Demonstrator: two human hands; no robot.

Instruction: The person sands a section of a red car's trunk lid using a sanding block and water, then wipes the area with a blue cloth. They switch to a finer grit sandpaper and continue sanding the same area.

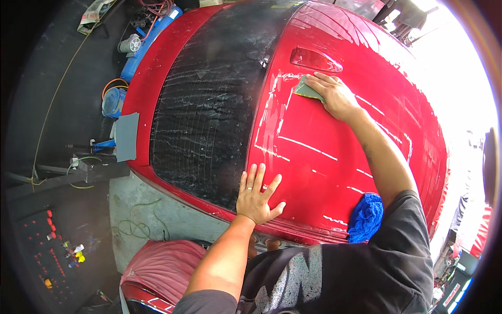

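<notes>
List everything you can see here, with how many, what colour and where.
Car: one, red, centre
Dark window: one, black, streaked, left of the roof
Roof fin: one, red, upper roof
Green pad: one, green with yellowish edge, on the roof
Cloth: one, blue, roof's lower right
Sheet: one, grey, car's left edge
Tank: one, blue, upper left
Cover: one, dull red, lower left
Pegboard: one, dark, lower left
Clutter: uncountable, mixed colours, right edge
Shirt: one, black, bottom
Ring: one, silvery, on the left grip
Left grip: one, bare, spread beside the dark window
Right grip: one, bare, over the green pad
</notes>
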